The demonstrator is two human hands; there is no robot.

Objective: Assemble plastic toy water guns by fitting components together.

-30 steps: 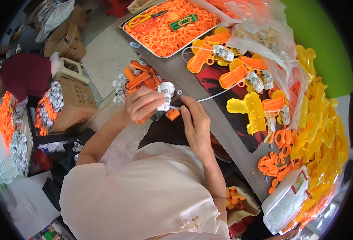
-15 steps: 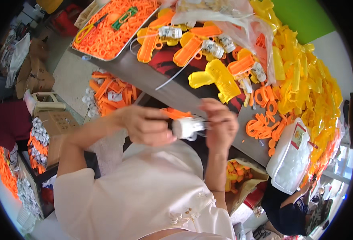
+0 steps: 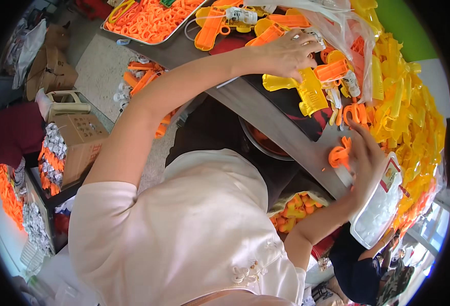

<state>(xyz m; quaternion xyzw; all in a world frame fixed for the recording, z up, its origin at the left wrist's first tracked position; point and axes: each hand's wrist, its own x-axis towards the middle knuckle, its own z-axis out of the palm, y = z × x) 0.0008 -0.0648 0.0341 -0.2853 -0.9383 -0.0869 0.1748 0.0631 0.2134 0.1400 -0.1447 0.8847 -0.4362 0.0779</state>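
Observation:
My left hand (image 3: 289, 53) reaches across the table, its fingers apart and bent down over the yellow toy gun shell (image 3: 309, 92) and the orange and white parts beside it. Its thumb is close to the shell; whether it touches cannot be made out. Farther right, my right hand (image 3: 369, 158) has its fingers spread beside the loose orange ring-shaped pieces (image 3: 340, 154). Several yellow shells with orange handle pieces (image 3: 210, 31) and white cylindrical units (image 3: 241, 16) lie along the far side. An orange piece with a white cylinder (image 3: 351, 83) rests right of the left hand.
A metal tray of orange rings (image 3: 158, 23) stands far left. Yellow shells (image 3: 408, 112) are heaped at the right, beside a white tub (image 3: 375, 209) of clear parts. An open bag of yellow and orange parts (image 3: 294, 211) is below the table edge. Two other people sit at either side.
The white cylinder with its orange piece is no longer between my hands. My left hand has moved up to the far parts, my right hand rightward to the orange pieces. The view has shifted.

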